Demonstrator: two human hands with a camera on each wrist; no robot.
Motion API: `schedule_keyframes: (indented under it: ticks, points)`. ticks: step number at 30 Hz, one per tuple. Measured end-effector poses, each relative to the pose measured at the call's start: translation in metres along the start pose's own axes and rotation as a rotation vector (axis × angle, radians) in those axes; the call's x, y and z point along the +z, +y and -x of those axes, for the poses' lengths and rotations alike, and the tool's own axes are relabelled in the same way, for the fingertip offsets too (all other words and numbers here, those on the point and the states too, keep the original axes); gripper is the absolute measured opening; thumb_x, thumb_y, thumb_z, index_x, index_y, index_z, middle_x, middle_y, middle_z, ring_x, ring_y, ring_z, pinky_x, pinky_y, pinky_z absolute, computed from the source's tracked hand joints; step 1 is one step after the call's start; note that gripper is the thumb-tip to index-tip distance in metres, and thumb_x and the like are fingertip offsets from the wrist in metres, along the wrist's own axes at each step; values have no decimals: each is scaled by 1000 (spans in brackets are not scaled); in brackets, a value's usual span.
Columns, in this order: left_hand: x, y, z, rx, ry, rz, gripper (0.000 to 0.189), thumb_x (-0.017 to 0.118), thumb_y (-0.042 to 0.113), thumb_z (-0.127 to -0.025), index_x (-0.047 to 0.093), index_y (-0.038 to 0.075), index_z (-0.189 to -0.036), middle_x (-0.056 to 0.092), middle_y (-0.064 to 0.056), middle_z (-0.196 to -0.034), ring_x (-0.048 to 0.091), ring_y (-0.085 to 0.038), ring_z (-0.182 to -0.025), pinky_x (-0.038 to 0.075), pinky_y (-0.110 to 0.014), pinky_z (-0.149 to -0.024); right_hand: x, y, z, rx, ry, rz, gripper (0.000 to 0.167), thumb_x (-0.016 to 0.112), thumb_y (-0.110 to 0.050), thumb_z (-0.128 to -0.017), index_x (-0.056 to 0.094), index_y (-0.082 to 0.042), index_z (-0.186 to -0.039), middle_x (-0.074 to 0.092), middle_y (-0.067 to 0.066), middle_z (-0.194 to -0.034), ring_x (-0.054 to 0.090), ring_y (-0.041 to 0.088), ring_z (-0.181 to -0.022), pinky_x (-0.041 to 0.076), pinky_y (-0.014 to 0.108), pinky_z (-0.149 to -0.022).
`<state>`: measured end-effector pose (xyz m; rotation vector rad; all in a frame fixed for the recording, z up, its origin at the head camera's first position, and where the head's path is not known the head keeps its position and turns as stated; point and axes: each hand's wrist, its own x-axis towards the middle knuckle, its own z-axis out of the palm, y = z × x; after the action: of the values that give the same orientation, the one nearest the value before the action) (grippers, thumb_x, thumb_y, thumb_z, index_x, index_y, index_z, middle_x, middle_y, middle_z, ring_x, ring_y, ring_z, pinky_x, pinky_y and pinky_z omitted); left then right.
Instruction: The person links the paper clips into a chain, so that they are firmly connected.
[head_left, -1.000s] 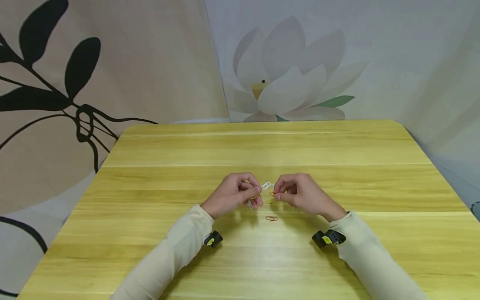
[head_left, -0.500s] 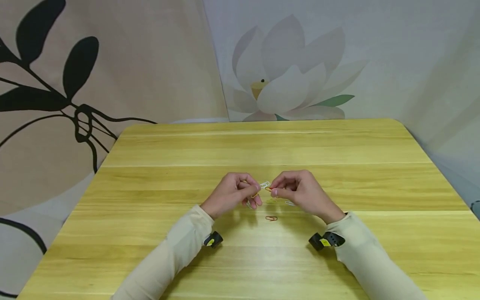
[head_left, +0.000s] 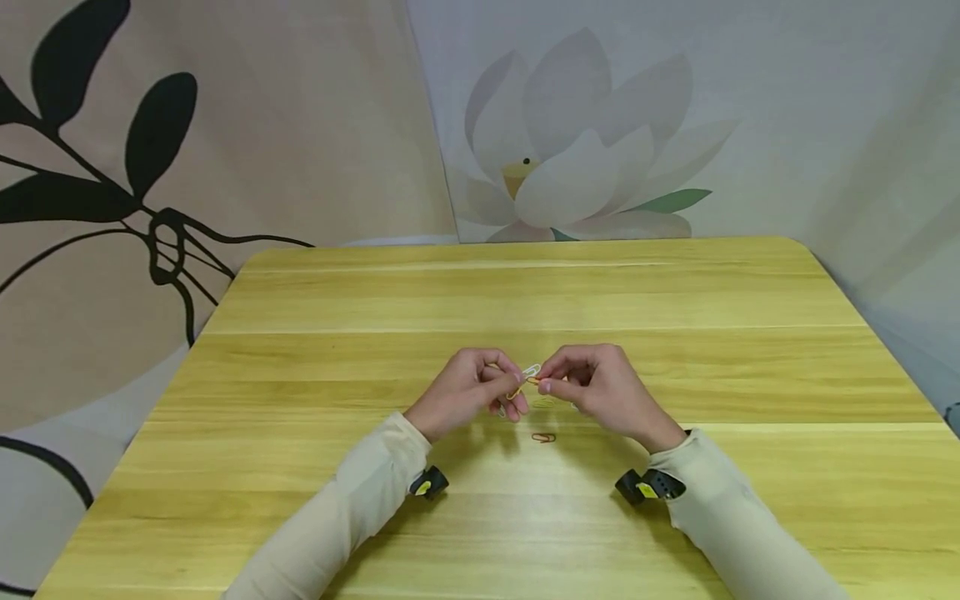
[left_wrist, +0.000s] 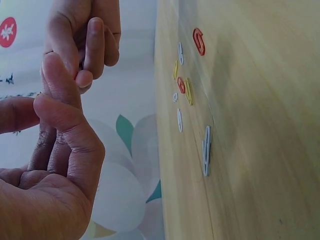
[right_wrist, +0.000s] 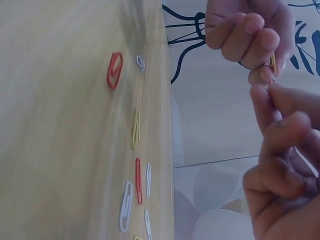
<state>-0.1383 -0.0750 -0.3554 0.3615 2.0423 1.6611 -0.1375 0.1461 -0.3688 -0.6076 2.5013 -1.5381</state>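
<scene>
Thumb and fingers of my left hand (head_left: 474,390) pinch a yellow paper clip (right_wrist: 272,62), seen mostly end-on in the right wrist view. My right hand (head_left: 602,385) pinches a red paper clip (head_left: 533,381) whose end meets the yellow clip between the two sets of fingertips. Both hands are raised above the table, fingertips nearly together. Most of each held clip is hidden by fingers; I cannot tell whether they are linked. Below the hands, another red paper clip (head_left: 543,437) lies nearest on the table.
Several loose paper clips lie on the wooden table (head_left: 360,517) under and beyond the hands, among them a yellow clip (right_wrist: 136,130), a white clip (right_wrist: 126,206) and a red clip (right_wrist: 139,181). A patterned cloth (head_left: 337,125) hangs behind the table's far edge.
My right hand has shifted slightly left, bringing the red clip up to the yellow one. The left hand has stayed almost in place.
</scene>
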Motion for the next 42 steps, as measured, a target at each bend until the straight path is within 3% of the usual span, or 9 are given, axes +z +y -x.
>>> schedule_keyframes:
  ticks: [9,16,25,31,37,42]
  points:
    - [-1,-1,1,-14,-11,-19,20,55,9,-99,59,-10,-107,74,-3,-74,70,-13,-66,56,-36,-70,0,-3,1,-64,62,57,5,75,-16,-91,76,-11,-91,72,10,-77,38,3,-48,31,20,-44]
    - [-1,-1,2,-16,-32,-27,20,54,8,-99,58,-10,-107,73,-4,-75,69,-12,-68,55,-34,-69,-2,-2,2,-64,74,65,4,73,-13,-91,76,-10,-92,70,9,-75,42,4,-50,35,21,-45]
    - [1,-3,2,55,-58,-27,18,50,7,-99,57,-10,-101,71,-5,-73,68,-12,-66,50,-28,-63,-9,-6,5,-5,44,-25,6,70,-10,-93,75,-12,-96,73,17,-86,61,15,-61,47,24,-51]
    - [0,-5,3,72,-61,11,26,48,16,-104,58,-7,-101,68,0,-72,67,-13,-65,49,-29,-62,-7,-17,7,-56,26,-45,11,67,-13,-96,77,-13,-101,70,8,-85,52,10,-54,46,25,-49]
    - [0,-5,2,79,-130,61,39,39,28,-108,58,-6,-102,62,0,-68,58,-14,-62,44,-26,-58,-4,-29,8,-107,-11,-75,15,64,-7,-96,77,-11,-103,72,7,-90,47,7,-56,42,23,-50]
    - [-1,-6,2,104,-192,10,40,40,30,-108,62,-2,-102,62,0,-74,60,-14,-66,44,-27,-60,0,-31,7,-121,-9,-31,14,66,-5,-95,77,-12,-99,74,6,-90,51,7,-59,44,22,-53]
